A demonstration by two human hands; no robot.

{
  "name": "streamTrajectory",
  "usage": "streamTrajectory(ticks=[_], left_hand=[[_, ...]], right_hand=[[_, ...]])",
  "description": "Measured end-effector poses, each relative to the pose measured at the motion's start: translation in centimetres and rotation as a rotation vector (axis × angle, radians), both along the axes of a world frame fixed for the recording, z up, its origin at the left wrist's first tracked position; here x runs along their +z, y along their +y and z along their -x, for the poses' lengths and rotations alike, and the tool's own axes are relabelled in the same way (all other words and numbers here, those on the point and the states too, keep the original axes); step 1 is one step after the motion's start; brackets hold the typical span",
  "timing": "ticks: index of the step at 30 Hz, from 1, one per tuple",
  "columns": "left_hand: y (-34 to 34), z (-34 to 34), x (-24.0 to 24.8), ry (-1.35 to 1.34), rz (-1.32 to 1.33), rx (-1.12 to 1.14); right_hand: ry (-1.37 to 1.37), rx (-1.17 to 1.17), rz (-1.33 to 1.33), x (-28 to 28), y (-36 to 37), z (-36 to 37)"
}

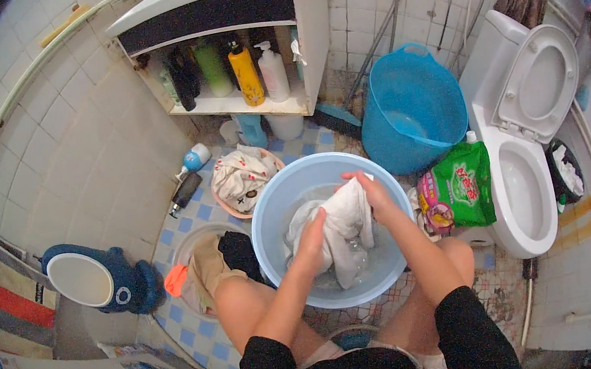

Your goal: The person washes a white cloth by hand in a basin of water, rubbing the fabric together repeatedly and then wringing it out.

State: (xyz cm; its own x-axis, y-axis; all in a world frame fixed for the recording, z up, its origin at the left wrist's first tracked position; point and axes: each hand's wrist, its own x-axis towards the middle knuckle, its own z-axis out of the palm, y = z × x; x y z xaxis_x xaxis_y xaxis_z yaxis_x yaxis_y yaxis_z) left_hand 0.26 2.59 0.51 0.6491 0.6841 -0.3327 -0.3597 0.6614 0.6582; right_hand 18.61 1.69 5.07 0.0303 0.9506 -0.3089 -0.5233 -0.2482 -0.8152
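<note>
Seen from above, a person squats on a tiled bathroom floor. A white toilet (533,175) stands right of the pale blue wash basin (270,218), a deeper blue bucket (412,106) behind-right of it, a green detergent pouch (466,188) just right. In the basin, a wet white garment (343,234) is bunched: the left hand (311,246) closes on its lower folds, the right hand (370,193) pinches its top. Hard wringing could likely slop water over the rim onto the slick tiles.

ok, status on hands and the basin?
Both hands, left and right, gripping white cloth. Cloth over light blue basin, water inside. Nothing in the way.
</note>
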Motion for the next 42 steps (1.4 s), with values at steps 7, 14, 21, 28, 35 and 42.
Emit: streamTrajectory(ticks=[7, 14, 21, 28, 35, 42], left_hand=[[0.3, 2.0, 4.0, 0.231, -0.192, 0.092], [1.1, 3.5, 7.0, 0.195, -0.116, -0.035], [1.3, 0.0, 2.2, 0.351, -0.467, 0.318], [-1.5, -0.9, 1.1, 0.321, -0.488, 0.17], [1.0, 0.1, 1.0, 0.19, -0.149, 0.283], [-0.1, 0.6, 1.1, 0.289, -0.128, 0.265]], right_hand=[[-0.314, 0.11, -0.112, 0.1, -1.1, 1.5], [-0.778, -0.038, -0.105, -0.5, -0.6, 3.0], [-0.6, -0.062, -0.433, -1.7, -3.5, 10.7], [-0.349, -0.092, -0.182, -0.9, -1.9, 7.4], [-0.723, 0.093, -0.517, -3.0, -3.9, 10.8], [-0.658, 0.11, -0.4, 0.4, -4.1, 10.2]])
